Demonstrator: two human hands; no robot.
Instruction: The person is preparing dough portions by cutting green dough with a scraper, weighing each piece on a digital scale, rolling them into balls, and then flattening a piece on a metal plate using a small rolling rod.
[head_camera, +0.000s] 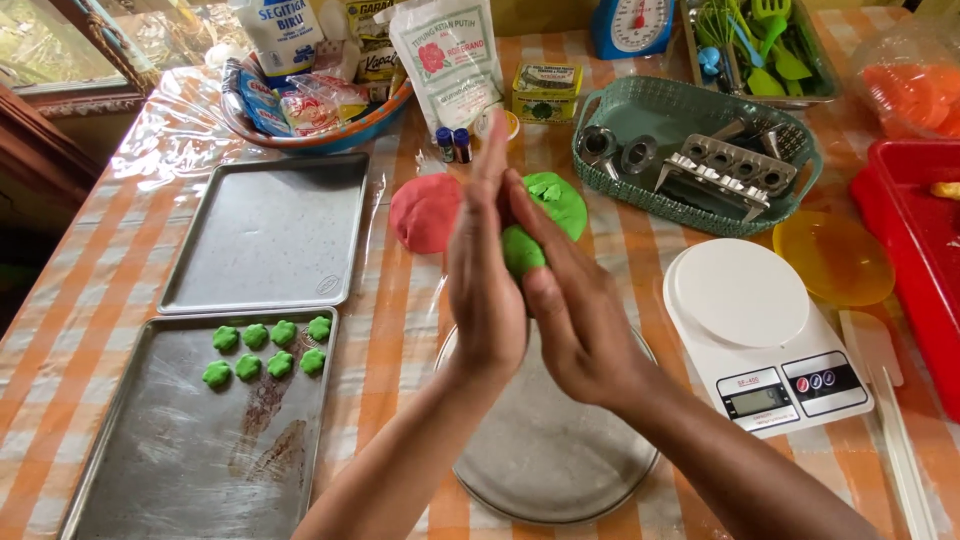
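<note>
Pressing together palm to palm above the middle of the bench (400, 330), the left hand (485, 270) and the right hand (570, 310) hold a lump of green dough (520, 250) between them; the left hand's fingers stand stretched straight up, the right hand's curl around the lump, which shows only at the gap between the palms.

Under the wrists lies a round metal plate (545, 460) near the front edge. Just behind the hands sit a pink dough ball (425, 212) and a larger green dough mass (558, 198), both on clear plastic sheet.

Toward the left edge a baking tray (170, 450) carries seven small green dough pieces (268, 348) in two rows at its far end; a second baking tray (270, 232) lies behind it.

To the right of the hands stands a white kitchen scale (765, 335), with a yellow lid (832, 258) beyond it. Behind those, a green basket (690, 110) holds metal press parts (725, 165). At the back left corner a bowl (320, 135) is filled with packets, with a white bag (448, 55) leaning beside it.
</note>
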